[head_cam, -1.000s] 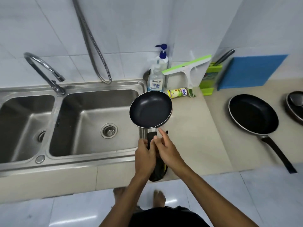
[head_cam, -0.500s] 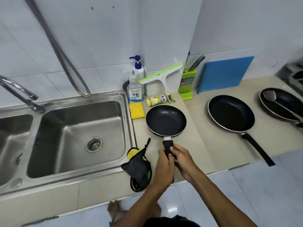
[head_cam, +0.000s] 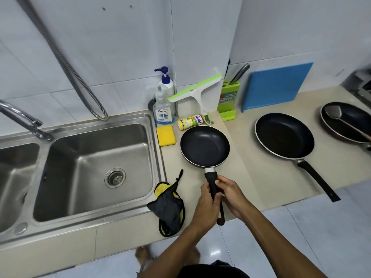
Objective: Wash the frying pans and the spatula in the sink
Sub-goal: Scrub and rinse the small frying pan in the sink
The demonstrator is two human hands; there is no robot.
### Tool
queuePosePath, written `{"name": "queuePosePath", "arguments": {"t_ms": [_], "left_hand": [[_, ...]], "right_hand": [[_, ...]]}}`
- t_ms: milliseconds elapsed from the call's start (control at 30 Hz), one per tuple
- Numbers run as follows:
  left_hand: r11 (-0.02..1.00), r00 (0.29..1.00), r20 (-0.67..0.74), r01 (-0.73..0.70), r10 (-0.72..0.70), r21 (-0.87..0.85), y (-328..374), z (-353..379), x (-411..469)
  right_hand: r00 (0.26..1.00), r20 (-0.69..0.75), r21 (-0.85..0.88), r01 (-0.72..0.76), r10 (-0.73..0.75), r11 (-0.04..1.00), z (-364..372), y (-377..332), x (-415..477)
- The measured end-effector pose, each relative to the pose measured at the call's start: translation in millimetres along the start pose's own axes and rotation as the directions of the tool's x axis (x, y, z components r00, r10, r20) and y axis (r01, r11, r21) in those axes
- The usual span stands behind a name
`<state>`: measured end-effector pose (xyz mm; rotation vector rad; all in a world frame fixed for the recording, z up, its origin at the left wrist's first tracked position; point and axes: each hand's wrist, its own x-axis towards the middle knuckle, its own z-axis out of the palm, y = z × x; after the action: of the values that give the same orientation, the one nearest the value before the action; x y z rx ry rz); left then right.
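The small pan (head_cam: 204, 147) is over the counter (head_cam: 251, 177), just right of the sink (head_cam: 158, 149) rim; I cannot tell if it touches. Its handle end sticks out past the front edge. The left hand (head_cam: 206, 205) wraps its fingers round the handle, and the right hand (head_cam: 230, 193) pinches it from the other side. A sponge (head_cam: 165, 135) lies by the pan's back left side. A cloth (head_cam: 169, 209) sits at the front edge by the sink. A strip of counter lies between the small pan and the big pan (head_cam: 284, 135), whose handle also pokes past the edge. The far pan (head_cam: 349, 125) holds the spatula (head_cam: 333, 112). The drain (head_cam: 115, 177) sits in the sink floor.
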<state>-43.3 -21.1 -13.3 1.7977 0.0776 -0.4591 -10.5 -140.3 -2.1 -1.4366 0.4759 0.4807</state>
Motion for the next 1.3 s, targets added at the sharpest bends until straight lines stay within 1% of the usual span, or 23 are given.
{"name": "queuePosePath", "arguments": {"t_ms": [300, 700, 1000, 1300], "left_hand": [[1.000, 1.000, -0.013, 0.022, -0.022, -0.017, -8.5, 4.9, 8.5], [0.999, 0.999, -0.025, 0.041, -0.041, -0.025, -18.7, 7.7, 18.7], [0.995, 0.994, -0.046, 0.095, -0.095, -0.015, -20.1, 11.6, 25.1], [0.990, 0.990, 0.023, 0.137, -0.137, 0.014, -17.4, 4.7, 29.3]], "right_hand": [[0.999, 0.039, -0.079, -0.009, 0.012, 0.997, -2.2, 3.4, 14.6], [0.997, 0.060, -0.070, -0.034, 0.038, 0.997, -3.8, 7.9, 30.9], [0.995, 0.053, -0.055, -0.077, 0.080, 0.995, -7.2, 11.0, 38.5], [0.996, 0.026, -0.010, -0.083, 0.083, 0.997, -3.5, 7.3, 34.9]]}}
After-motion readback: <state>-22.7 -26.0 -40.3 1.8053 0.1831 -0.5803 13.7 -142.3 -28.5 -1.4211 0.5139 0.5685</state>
